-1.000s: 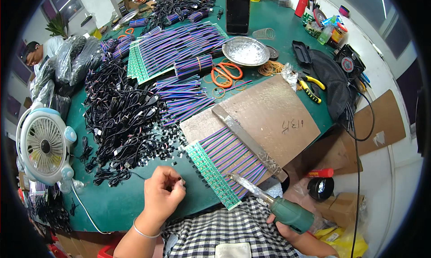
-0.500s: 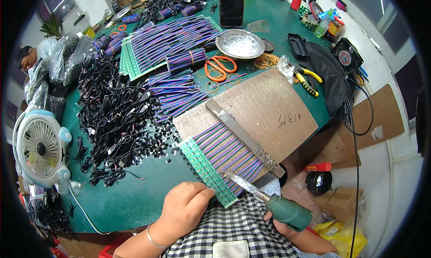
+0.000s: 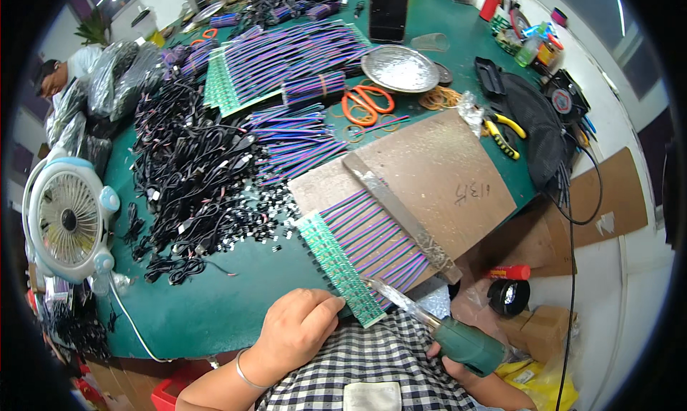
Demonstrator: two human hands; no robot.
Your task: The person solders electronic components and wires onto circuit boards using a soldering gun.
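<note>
My right hand (image 3: pixel 458 364) grips a soldering iron (image 3: pixel 469 346) by its green handle. Its metal tip meets the right edge of a green circuit board panel (image 3: pixel 336 260), where striped ribbon wires (image 3: pixel 376 228) lie in a row. At the panel's lower left edge is my left hand (image 3: pixel 300 325), fingers curled and pressed together; what they pinch, if anything, is hidden. A metal bar (image 3: pixel 401 214) lies across the wires on a brown board (image 3: pixel 444 167). Small black connectors line the panel's left edge.
Black cables (image 3: pixel 193 160) heap up at left beside a fan (image 3: pixel 68 218). Behind the board lie orange scissors (image 3: pixel 368 104), a metal dish (image 3: pixel 401 69), yellow-handled pliers (image 3: pixel 504 135) and more wired panels (image 3: pixel 286 60). A phone (image 3: pixel 388 10) stands at the back. Someone sits at far left.
The view has shifted slightly, so the table's contents appear farther right. Both hands keep nearly the same pose, and the iron's tip stays at the panel's edge.
</note>
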